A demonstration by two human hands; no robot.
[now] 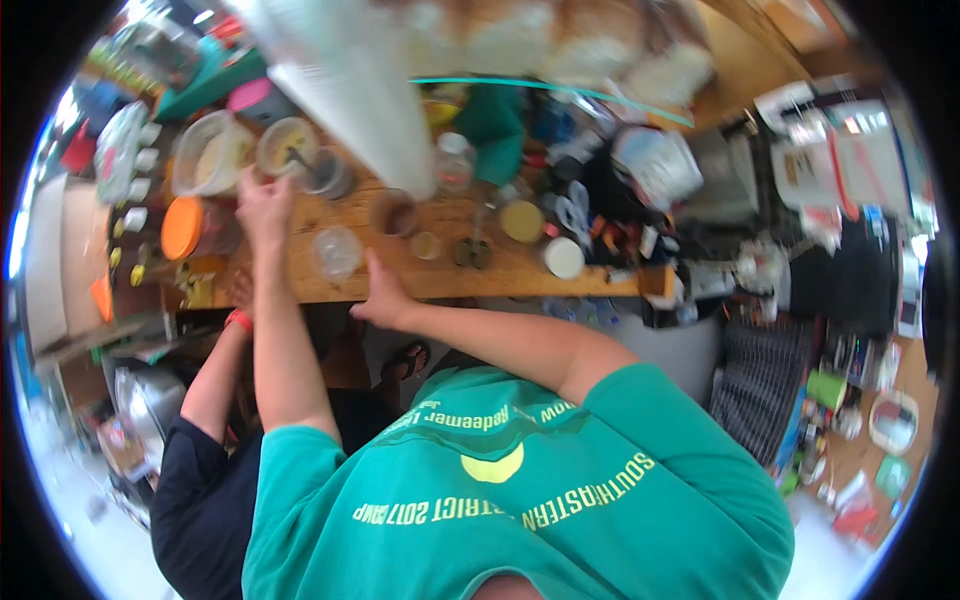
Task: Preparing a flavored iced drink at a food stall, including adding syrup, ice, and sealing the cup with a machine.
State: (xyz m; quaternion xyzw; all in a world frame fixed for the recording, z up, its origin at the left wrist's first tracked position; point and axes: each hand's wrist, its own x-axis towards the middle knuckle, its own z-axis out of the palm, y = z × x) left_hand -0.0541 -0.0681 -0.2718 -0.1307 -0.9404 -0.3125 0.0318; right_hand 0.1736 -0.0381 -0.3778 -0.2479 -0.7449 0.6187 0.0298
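My left hand [266, 202] reaches over the wooden table, its fingertips at the near side of a round plastic tub [281, 142] with a utensil in it; blur hides whether it grips the tub. Beside that tub stand a rectangular plastic container [212, 166] with pale contents and a grey cup [328, 180]. Near the table's front edge my right hand [382, 296] is spread, thumb apart, holding nothing. Just beyond it a clear plastic cup [337, 253] rests on the wood. A dark reddish-brown cup [394, 213] and a small round dish [425, 245] are farther right.
A co-worker's hand [241, 291] with a red wristband is at the left table edge, near an orange-lidded jar [184, 228]. Clear plastic [360, 97] hangs over the table. A white lid [564, 258], a gold lid [522, 221] and assorted bags lie to the right.
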